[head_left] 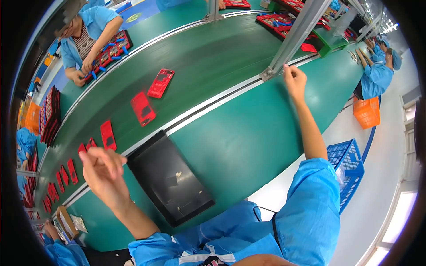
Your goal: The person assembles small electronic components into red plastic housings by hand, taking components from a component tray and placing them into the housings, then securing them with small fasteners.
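Head view: left hand point(104, 175), thumb apart, hovers near a rectangular black tray point(162, 162); right hand point(296, 84) is pinched together.

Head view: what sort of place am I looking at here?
Most likely a factory assembly line. Flat red parts lie spaced along a long green conveyor-like strip, and across it a co-worker in light blue handles a rack of red pieces.

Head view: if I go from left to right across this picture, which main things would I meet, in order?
Stack of red-and-black trays → the person's left grip → black tray → the person's right grip → blue basket.
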Motion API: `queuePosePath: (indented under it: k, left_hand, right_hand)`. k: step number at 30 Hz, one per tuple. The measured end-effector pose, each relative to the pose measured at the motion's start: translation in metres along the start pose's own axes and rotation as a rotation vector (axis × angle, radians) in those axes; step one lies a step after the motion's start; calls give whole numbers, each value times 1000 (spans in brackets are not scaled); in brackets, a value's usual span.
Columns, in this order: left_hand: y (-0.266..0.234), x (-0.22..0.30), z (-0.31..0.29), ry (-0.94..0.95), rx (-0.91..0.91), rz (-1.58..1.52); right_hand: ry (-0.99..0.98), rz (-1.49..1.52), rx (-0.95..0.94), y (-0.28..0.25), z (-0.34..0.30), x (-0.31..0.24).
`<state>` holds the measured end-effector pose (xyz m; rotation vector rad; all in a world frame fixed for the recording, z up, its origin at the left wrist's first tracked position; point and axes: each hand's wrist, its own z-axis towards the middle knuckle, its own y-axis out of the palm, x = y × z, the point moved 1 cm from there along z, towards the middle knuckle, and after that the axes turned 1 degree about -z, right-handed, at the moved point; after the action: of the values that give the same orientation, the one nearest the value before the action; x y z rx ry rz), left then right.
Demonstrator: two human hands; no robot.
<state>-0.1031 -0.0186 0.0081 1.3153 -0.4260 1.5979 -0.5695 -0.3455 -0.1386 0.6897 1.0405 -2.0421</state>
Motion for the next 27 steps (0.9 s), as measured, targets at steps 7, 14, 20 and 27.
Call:
queuePosePath:
  k: [7,14,20,27]
  left_hand:
    - [-5,-12,-10,-192,-64,112]
    - [-39,-27,-27,-228,206,196]
    - [-38,-22,-35,-198,250,245]
    - [-30,-25,-38,-210,213,338]
  right_hand:
    - [-47,111,-54,-12,77,102]
    - [85,-696,63,-10,147,200]
    - [218,-822,-37,-12,155,170]
    - [-236,-940,0,-20,148,154]
